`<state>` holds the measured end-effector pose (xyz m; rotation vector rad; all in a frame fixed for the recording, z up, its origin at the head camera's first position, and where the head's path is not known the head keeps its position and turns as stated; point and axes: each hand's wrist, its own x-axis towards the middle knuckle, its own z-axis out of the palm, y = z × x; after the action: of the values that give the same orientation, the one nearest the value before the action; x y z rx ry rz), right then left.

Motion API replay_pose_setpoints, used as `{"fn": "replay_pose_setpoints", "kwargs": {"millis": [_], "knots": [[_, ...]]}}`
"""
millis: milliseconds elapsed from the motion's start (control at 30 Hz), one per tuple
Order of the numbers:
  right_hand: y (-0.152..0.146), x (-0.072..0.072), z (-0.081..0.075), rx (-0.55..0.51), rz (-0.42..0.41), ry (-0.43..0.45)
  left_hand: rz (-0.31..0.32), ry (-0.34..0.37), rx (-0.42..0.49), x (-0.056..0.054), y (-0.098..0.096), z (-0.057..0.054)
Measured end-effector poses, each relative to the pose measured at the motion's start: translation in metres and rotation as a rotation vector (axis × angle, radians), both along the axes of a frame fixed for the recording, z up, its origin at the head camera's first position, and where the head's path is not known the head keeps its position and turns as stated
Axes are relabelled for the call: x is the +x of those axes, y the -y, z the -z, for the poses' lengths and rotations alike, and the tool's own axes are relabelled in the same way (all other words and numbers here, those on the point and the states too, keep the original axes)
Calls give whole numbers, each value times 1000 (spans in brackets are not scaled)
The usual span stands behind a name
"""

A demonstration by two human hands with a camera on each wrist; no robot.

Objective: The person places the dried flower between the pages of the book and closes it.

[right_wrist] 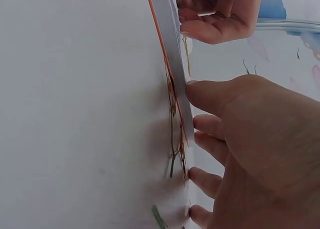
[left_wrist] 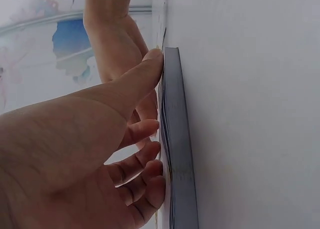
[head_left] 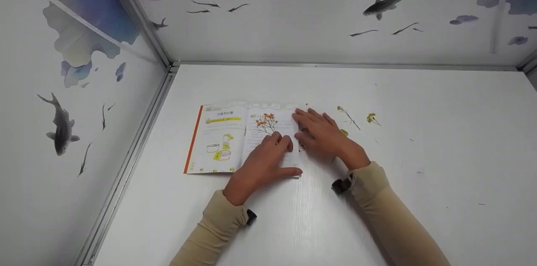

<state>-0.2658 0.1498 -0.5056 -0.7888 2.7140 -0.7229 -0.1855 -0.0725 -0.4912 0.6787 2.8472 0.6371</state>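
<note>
An open book (head_left: 197,144) with printed pages and an orange edge lies flat on the white table. Across its right page is a sprig of small orange flowers (head_left: 267,122). My left hand (head_left: 266,159) rests its bent fingertips on that page by the stems, thumb spread toward the lower right corner. Over the page's right edge lies my right hand (head_left: 323,134), fingers extended, some past the book onto the table. In the right wrist view, thin dried stems (right_wrist: 173,154) lie beside the book's edge (right_wrist: 176,64), partly under the right hand in the head view.
Right of the book lie a yellow flower sprig (head_left: 348,117) and a small yellow flower cluster (head_left: 371,118). Tiny plant bits are scattered farther right. Panels (head_left: 268,27) painted with fish stand at the back and left of the table (head_left: 419,224).
</note>
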Motion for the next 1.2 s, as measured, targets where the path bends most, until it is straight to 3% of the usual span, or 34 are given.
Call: {"fn": "replay_pose_setpoints", "kwargs": {"millis": [267,533,700,967,1200], "knots": [[2,1,-2,28,-4,-7,13,-10,-6,0,2,0],[1,2,-2,19,11,-22,18,-144,-47,0,-1,3],[1,2,-2,-2,39,-62,2,-226,-25,0,-2,-1],[2,2,0,-3,67,-48,-63,-303,-27,5,-1,-17],[3,6,-2,25,23,-27,-169,-347,42,8,9,-40]]}}
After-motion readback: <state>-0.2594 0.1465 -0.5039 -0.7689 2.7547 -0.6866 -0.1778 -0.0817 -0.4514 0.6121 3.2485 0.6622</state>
